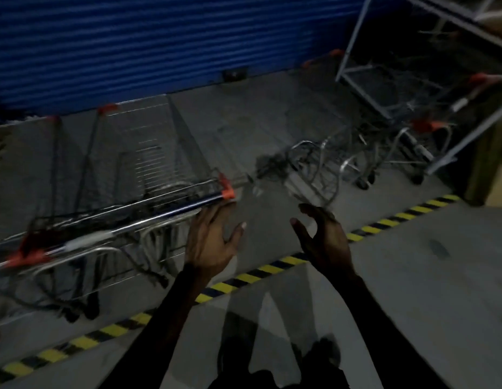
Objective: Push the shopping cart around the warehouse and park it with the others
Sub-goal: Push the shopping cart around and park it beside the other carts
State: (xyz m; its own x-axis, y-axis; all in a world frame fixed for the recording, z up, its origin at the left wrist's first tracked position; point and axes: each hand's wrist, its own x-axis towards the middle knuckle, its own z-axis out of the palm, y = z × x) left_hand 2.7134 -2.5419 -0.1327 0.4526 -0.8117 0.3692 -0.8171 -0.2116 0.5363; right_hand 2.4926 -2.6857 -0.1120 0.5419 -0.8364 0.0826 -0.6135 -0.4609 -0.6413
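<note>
Both hands hung over striped floor tape, grip wide, holding nothing: left hand fingertips at the cart handle, left of centre; right hand free; other carts upper right

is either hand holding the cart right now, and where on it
Neither grips it. The left hand is open, fingertips at the right end of the cart handle. The right hand is open in the air, holding nothing.

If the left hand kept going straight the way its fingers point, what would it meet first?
Probably the shopping cart's handle bar: the left hand is open, fingertips right at the bar near its orange end cap. Blur hides whether they already touch.
</note>
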